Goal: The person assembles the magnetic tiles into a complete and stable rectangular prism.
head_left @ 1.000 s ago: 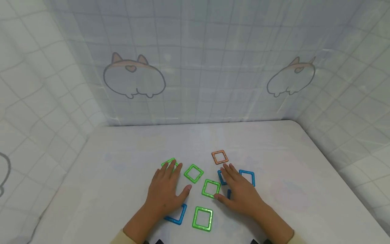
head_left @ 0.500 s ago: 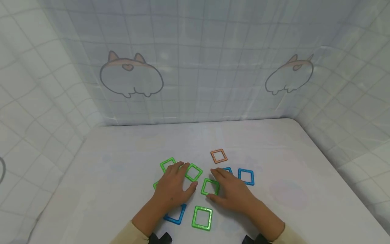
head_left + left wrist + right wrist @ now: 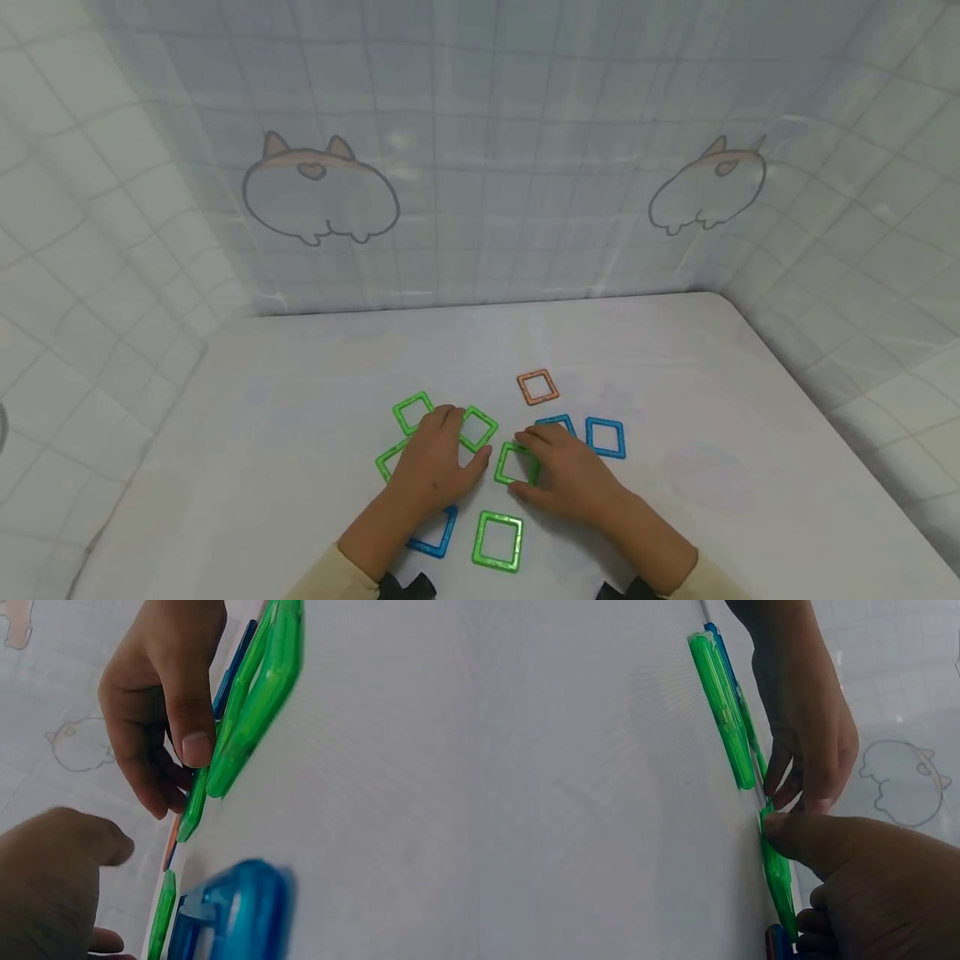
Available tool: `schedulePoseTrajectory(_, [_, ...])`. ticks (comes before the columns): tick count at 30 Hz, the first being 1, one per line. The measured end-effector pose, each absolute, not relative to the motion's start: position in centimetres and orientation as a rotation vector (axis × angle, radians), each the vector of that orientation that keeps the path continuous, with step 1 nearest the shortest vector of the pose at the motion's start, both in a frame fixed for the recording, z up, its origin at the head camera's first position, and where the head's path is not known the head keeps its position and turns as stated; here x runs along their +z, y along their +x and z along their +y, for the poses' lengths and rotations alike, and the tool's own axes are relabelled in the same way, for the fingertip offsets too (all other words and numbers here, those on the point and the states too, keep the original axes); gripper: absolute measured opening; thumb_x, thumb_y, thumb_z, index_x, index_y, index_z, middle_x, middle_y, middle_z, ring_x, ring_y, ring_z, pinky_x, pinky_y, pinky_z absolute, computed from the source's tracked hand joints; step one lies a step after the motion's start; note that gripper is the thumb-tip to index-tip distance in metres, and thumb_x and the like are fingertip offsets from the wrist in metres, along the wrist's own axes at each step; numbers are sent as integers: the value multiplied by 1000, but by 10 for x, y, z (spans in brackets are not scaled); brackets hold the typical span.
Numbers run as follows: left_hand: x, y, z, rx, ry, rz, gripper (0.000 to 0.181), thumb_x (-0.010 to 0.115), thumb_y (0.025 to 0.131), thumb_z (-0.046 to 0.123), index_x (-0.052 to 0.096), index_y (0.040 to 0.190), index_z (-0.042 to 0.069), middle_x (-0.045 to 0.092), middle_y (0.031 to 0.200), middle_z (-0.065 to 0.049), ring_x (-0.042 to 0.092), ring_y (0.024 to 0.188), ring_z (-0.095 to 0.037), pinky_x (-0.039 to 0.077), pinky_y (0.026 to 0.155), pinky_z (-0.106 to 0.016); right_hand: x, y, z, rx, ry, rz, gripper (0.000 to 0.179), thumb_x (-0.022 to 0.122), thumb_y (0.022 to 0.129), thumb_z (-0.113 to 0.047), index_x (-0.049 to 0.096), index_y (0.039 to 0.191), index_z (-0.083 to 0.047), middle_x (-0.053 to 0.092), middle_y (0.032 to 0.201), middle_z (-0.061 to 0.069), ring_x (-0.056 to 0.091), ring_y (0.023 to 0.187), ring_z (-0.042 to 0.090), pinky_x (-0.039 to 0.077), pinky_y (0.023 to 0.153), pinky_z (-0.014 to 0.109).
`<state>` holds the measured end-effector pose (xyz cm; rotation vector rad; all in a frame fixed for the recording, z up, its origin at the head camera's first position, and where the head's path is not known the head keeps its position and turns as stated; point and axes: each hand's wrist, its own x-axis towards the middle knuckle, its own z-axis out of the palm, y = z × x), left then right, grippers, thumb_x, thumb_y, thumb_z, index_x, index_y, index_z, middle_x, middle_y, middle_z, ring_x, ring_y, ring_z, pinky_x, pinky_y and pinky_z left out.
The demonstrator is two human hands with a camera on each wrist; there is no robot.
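Square frame-shaped magnetic tiles lie flat on the table. My right hand (image 3: 573, 467) pinches a green magnetic tile (image 3: 501, 464), fingertips at its far edge and thumb at its near edge; in the right wrist view the thumb (image 3: 781, 831) presses against that tile (image 3: 777, 874). Beside it, my left hand (image 3: 435, 462) spreads its relaxed fingers over the left part of a diagonally turned green tile (image 3: 485, 417). In the left wrist view the left thumb (image 3: 109, 844) stands apart from the tiles. A blue tile (image 3: 558, 418) is partly covered by the right hand.
Two more green tiles (image 3: 401, 421) lie left of the left hand. A blue tile (image 3: 448, 533) and a green tile (image 3: 497, 567) lie nearer me. An orange tile (image 3: 532, 374) and another blue tile (image 3: 622, 439) lie beyond and to the right. A patterned curtain (image 3: 510, 183) borders the table.
My left hand has shifted right, uncovering green tiles on the left. My right hand has drawn a little left, its fingers and thumb coming around the green tile.
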<state>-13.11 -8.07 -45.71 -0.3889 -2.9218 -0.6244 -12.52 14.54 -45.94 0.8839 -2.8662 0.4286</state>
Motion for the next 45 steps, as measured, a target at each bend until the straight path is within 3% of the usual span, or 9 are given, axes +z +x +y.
schedulePoseTrajectory(10, [-467, -126, -76, -515, -396, -2975, 63, 69, 89, 52, 60, 127, 2, 59, 129, -12, 53, 124, -27, 49, 103, -41, -465, -119, 152, 424, 940, -2830, 56, 76, 83, -50, 69, 124, -12, 67, 121, -1, 61, 115, 17, 53, 98, 36])
schedulePoseTrajectory(17, [-462, -127, -79, -528, -470, -2934, 55, 72, 90, 40, 61, 127, 1, 59, 127, -12, 54, 120, -27, 52, 98, -41, -468, -120, 153, 440, 962, -2768, 52, 77, 83, -47, 70, 121, -11, 68, 119, -1, 61, 114, 16, 53, 97, 34])
schedulePoseTrajectory(32, [-441, -130, -95, -647, -624, -3157, 56, 76, 75, 16, 63, 129, 4, 59, 121, -5, 53, 112, -21, 51, 97, -41, -465, -124, 156, 452, 963, -2812, 49, 73, 87, -45, 67, 124, -13, 60, 119, -5, 55, 112, 12, 51, 98, 33])
schedulePoseTrajectory(45, [-435, -127, -100, -608, -737, -3187, 57, 77, 76, 20, 63, 130, 9, 59, 121, 1, 52, 107, -15, 52, 93, -36, -467, -127, 155, 484, 954, -2857, 51, 73, 89, -39, 63, 129, -11, 58, 128, 1, 53, 121, 18, 49, 103, 39])
